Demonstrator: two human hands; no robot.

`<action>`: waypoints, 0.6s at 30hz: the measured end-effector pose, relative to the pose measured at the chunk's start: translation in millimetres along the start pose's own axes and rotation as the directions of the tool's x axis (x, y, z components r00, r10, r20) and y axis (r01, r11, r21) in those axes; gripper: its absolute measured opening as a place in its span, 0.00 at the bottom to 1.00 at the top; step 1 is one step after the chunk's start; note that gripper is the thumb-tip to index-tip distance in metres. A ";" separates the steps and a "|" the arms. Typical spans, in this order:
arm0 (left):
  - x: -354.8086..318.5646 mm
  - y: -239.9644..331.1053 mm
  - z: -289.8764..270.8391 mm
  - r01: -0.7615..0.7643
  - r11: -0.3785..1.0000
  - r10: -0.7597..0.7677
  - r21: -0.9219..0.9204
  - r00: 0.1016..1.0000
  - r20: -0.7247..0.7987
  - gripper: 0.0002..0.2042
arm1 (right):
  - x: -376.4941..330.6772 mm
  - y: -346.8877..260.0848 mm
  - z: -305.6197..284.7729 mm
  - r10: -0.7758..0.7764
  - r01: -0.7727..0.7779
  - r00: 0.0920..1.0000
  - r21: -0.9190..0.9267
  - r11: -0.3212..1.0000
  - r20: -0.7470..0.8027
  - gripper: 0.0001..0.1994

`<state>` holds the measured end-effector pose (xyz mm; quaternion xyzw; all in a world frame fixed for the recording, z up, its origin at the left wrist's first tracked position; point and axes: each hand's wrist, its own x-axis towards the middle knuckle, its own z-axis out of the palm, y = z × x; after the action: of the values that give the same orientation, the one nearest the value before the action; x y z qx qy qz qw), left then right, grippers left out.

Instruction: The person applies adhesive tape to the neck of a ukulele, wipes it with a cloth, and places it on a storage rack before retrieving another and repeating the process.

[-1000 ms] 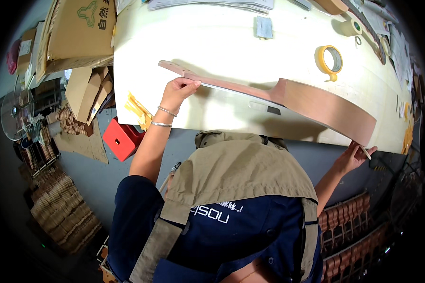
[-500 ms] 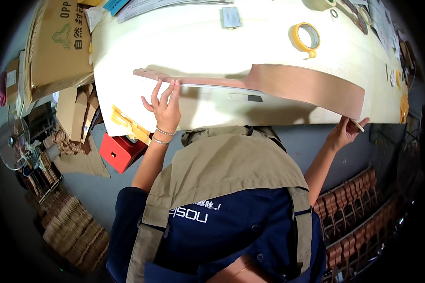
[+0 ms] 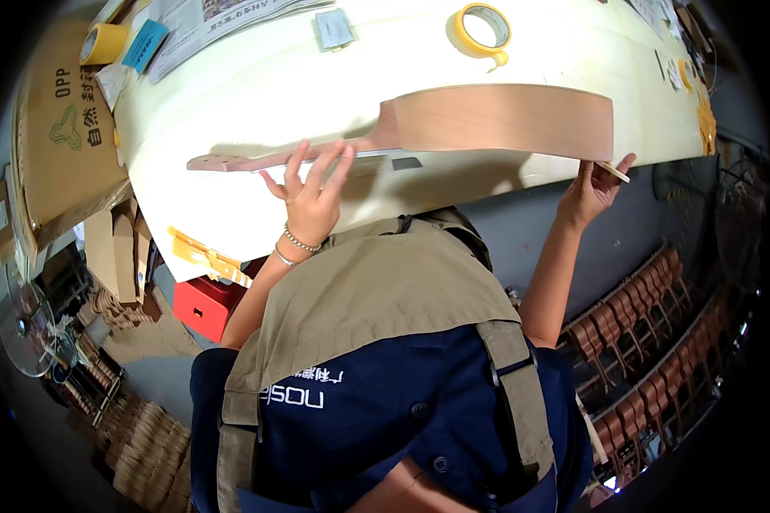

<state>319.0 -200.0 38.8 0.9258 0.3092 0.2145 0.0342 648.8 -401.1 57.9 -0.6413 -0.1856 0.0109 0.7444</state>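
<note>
An unfinished wooden stringed instrument (image 3: pixel 496 120) lies on its side on the cream table (image 3: pixel 257 85), its narrow neck pointing left and its broad body to the right. My left hand (image 3: pixel 310 198) reaches up under the neck, fingers spread and touching it, a bracelet on the wrist. At the body's lower right end, my right hand (image 3: pixel 592 186) pinches the corner together with a thin wooden stick.
A yellow tape roll (image 3: pixel 481 27) and a small grey block (image 3: pixel 334 29) lie farther back on the table. Papers, another yellow tape roll (image 3: pixel 103 43) and a cardboard box (image 3: pixel 60 137) are at the left. A red box (image 3: pixel 210 303) sits on the floor below; racks of wooden parts (image 3: pixel 650 342) stand at the right.
The instrument has swung round so its body sits more level and higher on the table. My left hand slid right along the neck; my right hand stayed at the body's end.
</note>
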 end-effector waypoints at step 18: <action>29.2 20.4 13.0 -0.292 0.956 0.291 -0.019 0.956 -0.048 0.10 | -0.9 7.3 4.7 0.000 0.002 0.999 0.049 0.999 -0.044 0.42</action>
<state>356.8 -198.4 42.0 0.9558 0.1672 0.2419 0.0074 648.2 -395.5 51.1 -0.6228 -0.1692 0.0012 0.7639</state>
